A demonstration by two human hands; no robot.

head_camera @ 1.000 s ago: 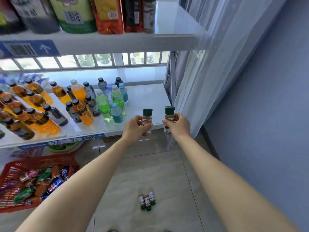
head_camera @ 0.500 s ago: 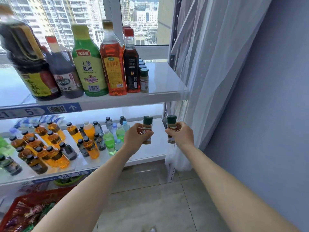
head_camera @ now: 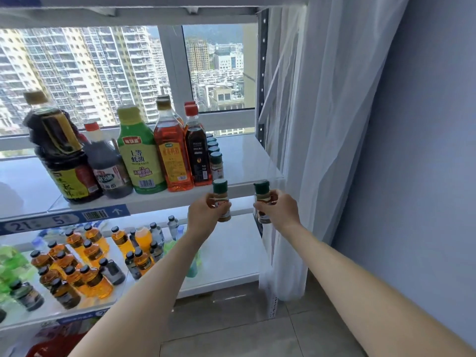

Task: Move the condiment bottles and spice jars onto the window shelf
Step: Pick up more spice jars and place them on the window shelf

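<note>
While window shelf sits just ahead, your left hand grips spice jar, right hand grips second jar; labels too blurred to read.

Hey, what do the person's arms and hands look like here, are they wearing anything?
Both forearms are bare as far as the frame shows: no sleeves, gloves, watch or bracelets. The left hand and right hand show no rings from this angle. Nails can't be made out.

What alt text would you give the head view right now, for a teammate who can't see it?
Each hand holds a green-capped spice jar at the front edge of the window shelf: left hand grips one jar, right hand the other. Tall condiment bottles and a row of spice jars already stand there; drinks fill the lower shelf.
</note>
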